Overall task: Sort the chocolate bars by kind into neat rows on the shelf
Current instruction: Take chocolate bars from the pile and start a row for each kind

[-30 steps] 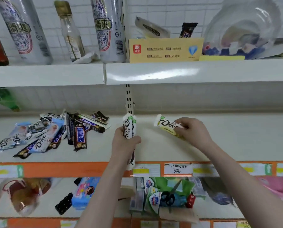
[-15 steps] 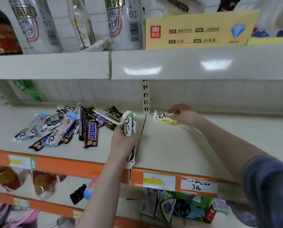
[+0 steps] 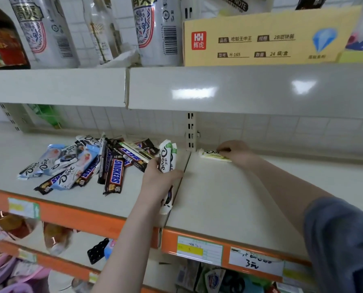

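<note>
- The left hand point(image 3: 158, 182) is clamped around white-and-green Dove chocolate bars point(image 3: 167, 158), held upright near the middle seam of the pale grey metal shelf point(image 3: 229, 199).
- The right hand point(image 3: 235, 152) presses a single pale yellow-green Dove bar point(image 3: 213, 155) flat at the shelf's back edge, fingers closed on its right end, just beside the slotted white upright post point(image 3: 190, 132).
- A loose heap of mixed bars point(image 3: 87, 163), blue-white Dove wrappers and dark brown Snickers, lies on the shelf's left part, touching one another.
- The upper shelf overhangs the back edge, carrying tall white cans point(image 3: 155, 30) and a yellow cardboard box point(image 3: 267, 37).
- Orange front edge strip point(image 3: 121, 226) bears paper price labels.
</note>
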Demonstrator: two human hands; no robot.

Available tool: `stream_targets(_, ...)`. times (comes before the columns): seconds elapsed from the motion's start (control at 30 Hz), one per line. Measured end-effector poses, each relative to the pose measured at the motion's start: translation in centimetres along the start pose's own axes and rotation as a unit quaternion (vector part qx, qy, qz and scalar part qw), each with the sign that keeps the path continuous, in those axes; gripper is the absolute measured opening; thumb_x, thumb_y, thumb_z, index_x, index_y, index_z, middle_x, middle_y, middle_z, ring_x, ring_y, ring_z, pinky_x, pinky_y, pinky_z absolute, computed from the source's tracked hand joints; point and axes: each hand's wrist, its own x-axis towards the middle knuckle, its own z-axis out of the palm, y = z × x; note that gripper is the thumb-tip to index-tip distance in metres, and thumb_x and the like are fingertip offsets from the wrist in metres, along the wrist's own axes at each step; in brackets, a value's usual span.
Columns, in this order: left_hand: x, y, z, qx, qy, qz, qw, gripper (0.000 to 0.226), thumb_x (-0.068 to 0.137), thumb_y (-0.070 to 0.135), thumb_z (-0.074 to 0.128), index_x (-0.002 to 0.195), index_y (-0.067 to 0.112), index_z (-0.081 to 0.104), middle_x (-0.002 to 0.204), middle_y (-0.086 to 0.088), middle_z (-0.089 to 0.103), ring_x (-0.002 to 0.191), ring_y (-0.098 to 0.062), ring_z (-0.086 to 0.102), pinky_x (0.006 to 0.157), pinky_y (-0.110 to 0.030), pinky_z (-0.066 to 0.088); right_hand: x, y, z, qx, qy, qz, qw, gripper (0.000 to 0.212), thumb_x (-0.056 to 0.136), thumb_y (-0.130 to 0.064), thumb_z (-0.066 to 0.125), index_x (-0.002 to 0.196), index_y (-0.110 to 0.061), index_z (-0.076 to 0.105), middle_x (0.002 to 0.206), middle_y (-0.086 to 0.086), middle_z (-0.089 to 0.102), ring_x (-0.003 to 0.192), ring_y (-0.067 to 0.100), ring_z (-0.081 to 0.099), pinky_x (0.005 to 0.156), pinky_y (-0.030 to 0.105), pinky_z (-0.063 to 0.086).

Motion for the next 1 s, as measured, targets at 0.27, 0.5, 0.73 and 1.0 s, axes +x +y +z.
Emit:
stream_targets(0.27, 0.3, -0.5, -0.8, -0.004, -0.011, -0.005, 1.000, 0.045, 0.076, 0.015, 0.072, 0.116, 0.009, 0.052, 0.071, 0.002, 0.051, 0.057, -0.011, 0.048, 0.047, -0.017, 0.038, -1.4, 1.3, 0.1, -0.024, 0.011, -0.016, 1.000, 0.029, 0.080, -0.020, 0.064, 0.109, -0.017, 0.067, 0.113, 0.004, 0.065, 0.104, 0.018, 0.057, 0.075, 0.018, 0.033)
stream_targets(0.5, -0.1, -0.5, -1.0, -0.046, -0.029, 0.003, 0.999, 0.037, 0.081, 0.025, 0.069, 0.114, 0.020, 0.053, 0.089, 0.001, 0.061, 0.072, -0.013, 0.059, 0.057, -0.022, 0.044, -0.8, 0.5, 0.9, -0.030, 0.031, -0.003, 0.999, 0.029, 0.081, -0.015, 0.061, 0.109, -0.019, 0.067, 0.116, 0.002, 0.065, 0.107, 0.018, 0.057, 0.077, 0.019, 0.034)
stream_targets(0.73, -0.1, -0.5, -1.3, -0.135, -0.004, -0.002, 0.991, 0.032, 0.080, 0.014, 0.069, 0.108, 0.013, 0.055, 0.091, -0.004, 0.063, 0.079, -0.020, 0.061, 0.068, -0.033, 0.050, -2.4, -0.8, 0.7, -0.038, 0.079, 0.017, 0.996, 0.025, 0.086, -0.025, 0.055, 0.108, -0.021, 0.067, 0.114, 0.005, 0.063, 0.112, 0.023, 0.051, 0.086, 0.026, 0.037)
stream_targets(1.0, -0.9, 0.2, 0.8, -0.235, -0.009, 0.000, 0.972, 0.028, 0.073, -0.002, 0.071, 0.096, 0.008, 0.060, 0.085, -0.008, 0.070, 0.075, -0.023, 0.067, 0.070, -0.036, 0.056, -10.3, -1.0, -1.9, 0.044, 0.052, 0.028, 0.997, 0.020, 0.087, -0.025, 0.059, 0.103, -0.020, 0.069, 0.100, 0.003, 0.071, 0.089, 0.018, 0.062, 0.080, 0.028, 0.044)
